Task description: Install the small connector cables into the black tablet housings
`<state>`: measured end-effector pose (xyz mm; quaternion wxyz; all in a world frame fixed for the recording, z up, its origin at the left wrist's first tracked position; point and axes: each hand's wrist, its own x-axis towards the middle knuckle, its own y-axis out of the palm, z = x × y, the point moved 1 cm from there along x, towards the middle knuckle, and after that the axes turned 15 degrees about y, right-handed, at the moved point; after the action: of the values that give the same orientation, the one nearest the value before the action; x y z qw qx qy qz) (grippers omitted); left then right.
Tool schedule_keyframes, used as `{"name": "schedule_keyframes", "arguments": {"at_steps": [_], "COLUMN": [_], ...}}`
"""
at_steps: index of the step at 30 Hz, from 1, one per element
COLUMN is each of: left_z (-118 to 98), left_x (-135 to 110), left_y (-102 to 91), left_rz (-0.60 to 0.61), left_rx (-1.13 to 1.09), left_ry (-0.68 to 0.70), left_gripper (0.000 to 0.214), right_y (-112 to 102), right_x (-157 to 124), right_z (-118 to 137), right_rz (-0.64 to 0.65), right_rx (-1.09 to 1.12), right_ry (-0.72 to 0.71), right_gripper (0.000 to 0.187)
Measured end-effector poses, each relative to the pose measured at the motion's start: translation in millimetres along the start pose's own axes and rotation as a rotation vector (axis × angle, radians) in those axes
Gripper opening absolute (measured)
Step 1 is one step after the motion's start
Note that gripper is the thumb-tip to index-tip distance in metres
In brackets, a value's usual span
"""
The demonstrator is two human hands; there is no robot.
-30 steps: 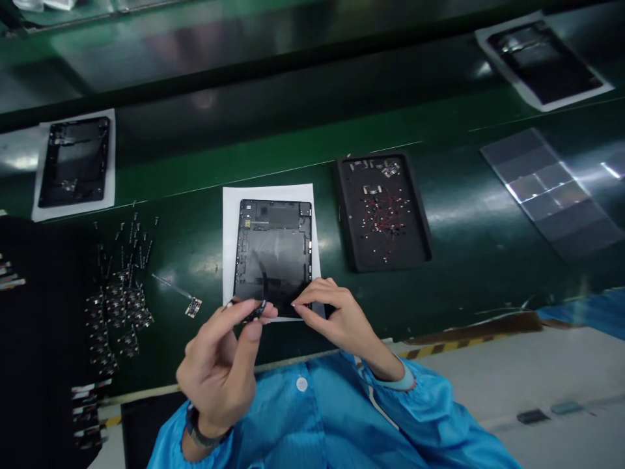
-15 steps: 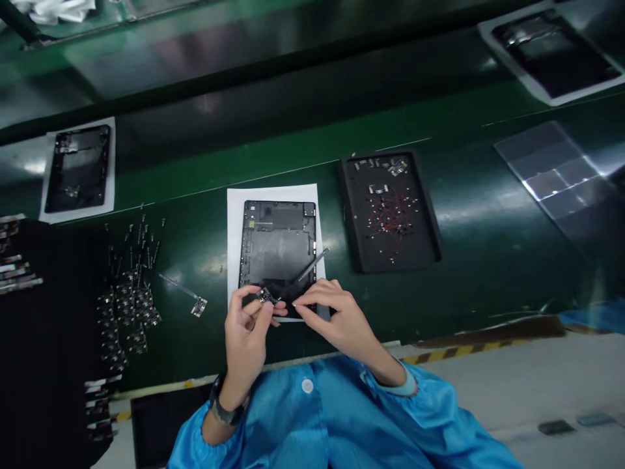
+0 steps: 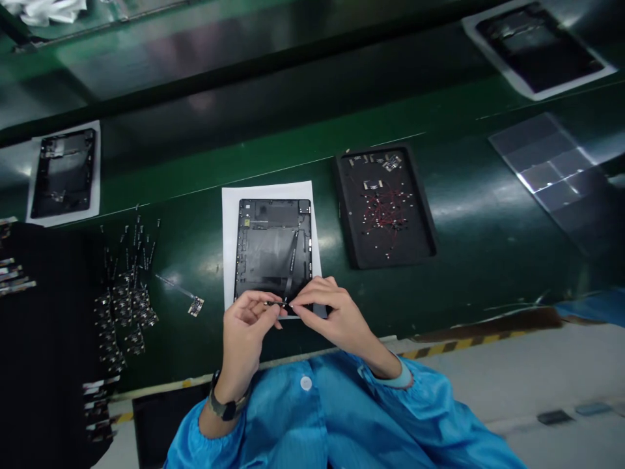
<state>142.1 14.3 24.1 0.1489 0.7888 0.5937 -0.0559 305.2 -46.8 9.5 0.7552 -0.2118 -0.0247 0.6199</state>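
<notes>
Over the near edge of a black tablet housing (image 3: 271, 254), my left hand (image 3: 249, 326) pinches a small circuit board (image 3: 276, 303), seen nearly edge-on. A dark ribbon cable (image 3: 291, 260) runs up from the board across the housing. My right hand (image 3: 332, 309) is closed at the board's right end, thumb and forefinger together on a tiny part too small to name. Under the housing lies a white sheet (image 3: 229, 247).
Right of the housing, a black tray (image 3: 356, 251) holds red-wired parts and small boards. A loose board with cable (image 3: 196, 306) and a pile of similar boards (image 3: 129, 303) lie left. More housings (image 3: 63, 172) (image 3: 540, 49) and a clear plastic sheet (image 3: 547, 172) lie farther off.
The small board has turned from face-up to nearly edge-on, and its ribbon cable has swung from slanting right to pointing almost straight away. My right fingertips have come closer to the board.
</notes>
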Motion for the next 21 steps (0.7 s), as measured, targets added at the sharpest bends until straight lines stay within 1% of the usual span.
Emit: {"name": "schedule_keyframes", "arguments": {"at_steps": [3,6,11,21], "left_z": [3.2,5.7,5.0,4.0], "left_x": [3.0,3.0,1.4,1.9], "left_y": [5.7,6.2,4.6,5.0], "left_rz": [0.027,0.042,0.061,0.062], "left_rx": [0.014,0.079,0.120,0.156], "left_ry": [-0.063,-0.098,-0.102,-0.127], "left_gripper": [0.021,0.018,0.016,0.018], "right_y": [-0.2,-1.1,-3.1,-6.5], "right_x": [-0.3,-0.5,0.4,1.0], "right_z": [-1.0,-1.3,0.3,4.4], "right_rz": [0.003,0.010,0.027,0.073], "right_rx": [0.010,0.014,-0.022,-0.135], "right_ry": [-0.016,-0.036,-0.048,-0.059], "right_gripper": [0.012,0.011,0.013,0.014]}}
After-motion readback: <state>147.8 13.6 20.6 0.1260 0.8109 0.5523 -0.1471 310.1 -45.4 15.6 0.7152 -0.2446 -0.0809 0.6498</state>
